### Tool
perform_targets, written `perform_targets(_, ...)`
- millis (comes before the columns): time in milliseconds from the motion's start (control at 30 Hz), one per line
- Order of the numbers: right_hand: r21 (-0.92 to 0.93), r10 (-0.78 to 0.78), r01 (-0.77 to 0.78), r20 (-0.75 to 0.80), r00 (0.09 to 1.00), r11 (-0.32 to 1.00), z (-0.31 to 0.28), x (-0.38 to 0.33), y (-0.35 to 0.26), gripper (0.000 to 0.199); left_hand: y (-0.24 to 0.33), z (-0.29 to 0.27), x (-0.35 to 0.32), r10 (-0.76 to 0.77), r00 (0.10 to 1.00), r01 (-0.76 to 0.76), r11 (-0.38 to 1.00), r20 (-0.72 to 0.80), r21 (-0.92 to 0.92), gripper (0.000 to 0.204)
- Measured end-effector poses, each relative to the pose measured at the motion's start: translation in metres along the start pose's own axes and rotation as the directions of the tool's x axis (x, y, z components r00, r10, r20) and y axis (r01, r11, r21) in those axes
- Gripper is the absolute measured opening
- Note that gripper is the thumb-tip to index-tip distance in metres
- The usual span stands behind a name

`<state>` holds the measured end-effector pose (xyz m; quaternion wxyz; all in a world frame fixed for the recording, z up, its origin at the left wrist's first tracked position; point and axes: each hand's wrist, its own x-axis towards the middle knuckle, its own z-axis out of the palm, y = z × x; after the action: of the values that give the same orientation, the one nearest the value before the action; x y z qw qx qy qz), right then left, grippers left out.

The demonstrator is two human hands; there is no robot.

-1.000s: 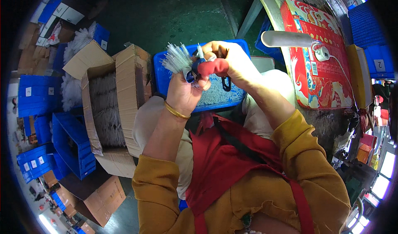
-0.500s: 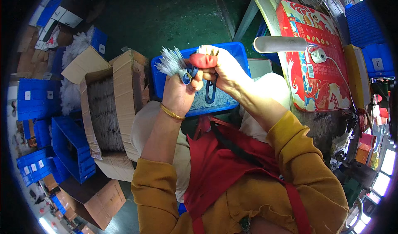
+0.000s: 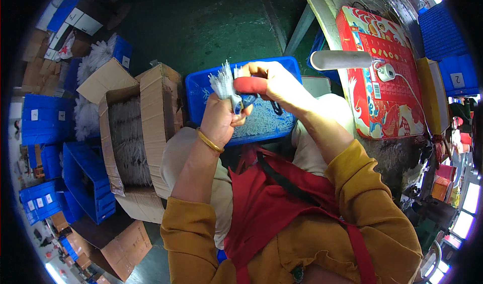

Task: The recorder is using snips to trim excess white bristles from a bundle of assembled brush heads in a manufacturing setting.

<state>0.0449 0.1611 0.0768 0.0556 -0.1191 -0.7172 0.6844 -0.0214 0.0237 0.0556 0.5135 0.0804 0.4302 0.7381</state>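
Left hand (image 3: 217,120): curled tight around a bunch of white bristle brushes (image 3: 221,82), lower ends inside the fist, bristle ends fanning up and away from the wearer. A blue wrap (image 3: 247,100) sits at its fingertips; can't tell which digit it's on. Gold bangle (image 3: 210,140) on that wrist.

Right hand (image 3: 279,87): comes in from the right, thumb in a red finger cot (image 3: 251,85). Thumb and forefinger close together, narrow gap, right beside the bunch. One brush tip shows next to them; can't tell if it's pinched. Black loop (image 3: 276,108) just below this hand; can't tell if it's gripped, upper part is hidden.

Brushes are above the blue bin (image 3: 193,100), toward its left edge. Bin stands in front of the wearer's knees, with small white pieces (image 3: 266,120) spread inside, thickest toward the near edge.

Left of bin: open cardboard box (image 3: 156,128), flaps up, packed with more white bristles (image 3: 131,143). Blue crate (image 3: 88,178) further left.

Right: table (image 3: 327,22). Red patterned carton (image 3: 390,102) lies along its left edge, yellow carton (image 3: 433,95) to the right of that. Lamp (image 3: 339,60) sticks out past the table's left edge, white base and cable over the red carton.

Wearer has mustard sleeves (image 3: 188,223) and a red apron (image 3: 279,198).
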Motion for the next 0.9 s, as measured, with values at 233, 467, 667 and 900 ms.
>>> perform_targets(233,-0.126,-0.041,0.017,-0.195,0.980,0.992,0.003,0.002,0.003,0.023,-0.002,0.004,0.005,0.310,0.928,-0.257,0.934,-0.205,0.247,0.019)
perform_targets(467,-0.111,-0.164,0.139,-0.262,0.951,0.984,0.004,0.002,0.009,0.020,0.005,0.020,0.001,0.307,0.932,-0.220,0.900,-0.190,0.376,0.019)
perform_targets(667,0.021,-0.130,0.142,-0.289,0.949,0.990,0.007,0.002,0.009,0.017,0.008,0.011,0.002,0.212,0.964,-0.163,0.950,-0.164,0.268,0.020)
perform_targets(900,-0.544,-0.713,0.605,0.017,0.701,0.582,0.019,-0.013,0.005,0.014,0.010,0.009,0.000,0.242,0.927,-0.212,0.968,-0.286,0.132,0.017)
